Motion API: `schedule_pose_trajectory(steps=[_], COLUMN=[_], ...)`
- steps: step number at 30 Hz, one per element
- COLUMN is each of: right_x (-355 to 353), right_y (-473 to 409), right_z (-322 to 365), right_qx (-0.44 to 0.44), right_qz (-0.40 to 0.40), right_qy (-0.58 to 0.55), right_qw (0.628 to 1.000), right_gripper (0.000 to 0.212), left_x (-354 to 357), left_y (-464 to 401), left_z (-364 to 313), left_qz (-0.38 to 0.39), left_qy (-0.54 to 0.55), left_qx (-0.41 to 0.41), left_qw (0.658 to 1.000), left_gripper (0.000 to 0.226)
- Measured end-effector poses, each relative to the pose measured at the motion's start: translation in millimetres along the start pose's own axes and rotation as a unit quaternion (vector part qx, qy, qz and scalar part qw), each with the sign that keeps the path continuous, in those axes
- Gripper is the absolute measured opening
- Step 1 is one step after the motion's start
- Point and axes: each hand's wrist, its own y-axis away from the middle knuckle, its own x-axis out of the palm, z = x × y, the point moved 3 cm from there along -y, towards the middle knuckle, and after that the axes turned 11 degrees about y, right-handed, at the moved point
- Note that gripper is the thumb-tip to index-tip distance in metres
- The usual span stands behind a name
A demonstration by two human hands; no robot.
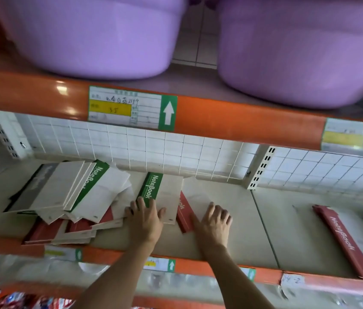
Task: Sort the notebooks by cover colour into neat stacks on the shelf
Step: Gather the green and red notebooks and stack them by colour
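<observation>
Green-spined notebook under flat left hand; right hand flat on red-spined notebook. Jumbled notebook pile crowds shelf left end; lilac tubs overhead.

2 lilac plastic tubs sit above a glossy orange shelf edge bearing a white, yellow and green label with a white arrow. The beige shelf board carries kraft-brown notebooks with green spines, red-spined ones lettered white, and 1 seemingly grey-and-black cover. The back is white wire grid.
</observation>
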Motion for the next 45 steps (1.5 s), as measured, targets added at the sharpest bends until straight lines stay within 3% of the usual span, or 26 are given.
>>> schedule_pose_trajectory(steps=[5, 9, 14, 19, 25, 29, 33, 35, 39, 43, 45], right_x=[-6, -13, -9, -9, -9, -14, -28, -36, -65, -92, -103], right_y=[0, -9, 7, 12, 11, 6, 6, 11, 26, 32, 34], right_z=[3, 6, 5, 7, 4, -7, -35, -59, -121, -191, -229], right_qx=[0.076, 0.132, 0.146, 0.148, 0.153, 0.153, 0.100, 0.101, 0.115, 0.149, 0.150], right_qz=[0.056, 0.124, 0.047, 0.014, 0.009, 0.091, 0.180, 0.185, 0.152, 0.096, 0.099], right_qy=[-0.040, -0.072, -0.132, -0.178, -0.195, -0.296, -0.350, -0.351, -0.367, -0.430, -0.426], right_qw=[0.995, 0.981, 0.979, 0.973, 0.969, 0.939, 0.914, 0.912, 0.910, 0.885, 0.887], right_gripper=[0.085, 0.100, 0.083, 0.067, 0.027, 0.020, 0.017, 0.023, 0.021, 0.011, 0.025], left_x=[-6, -9, -18, -12, -9, -11, -33, -42, -50, -53, -54], left_y=[2, 5, 3, 1, 0, 2, 6, 12, 31, 45, 56], left_z=[8, 10, 15, 18, 12, 16, 2, -23, -103, -175, -210], left_qz=[0.002, -0.008, -0.007, -0.004, -0.009, -0.002, 0.014, 0.032, 0.067, 0.062, 0.055], left_qy=[0.000, 0.021, 0.076, 0.107, 0.113, 0.186, 0.215, 0.207, 0.201, 0.258, 0.284], left_qx=[-0.086, -0.086, -0.153, -0.126, -0.076, -0.072, -0.145, -0.167, -0.135, -0.125, -0.122], left_qw=[0.996, 0.996, 0.985, 0.986, 0.991, 0.980, 0.966, 0.964, 0.968, 0.956, 0.949], left_gripper=[0.072, 0.083, 0.097, 0.072, 0.050, 0.038, 0.027, 0.028, 0.047, 0.026, 0.019])
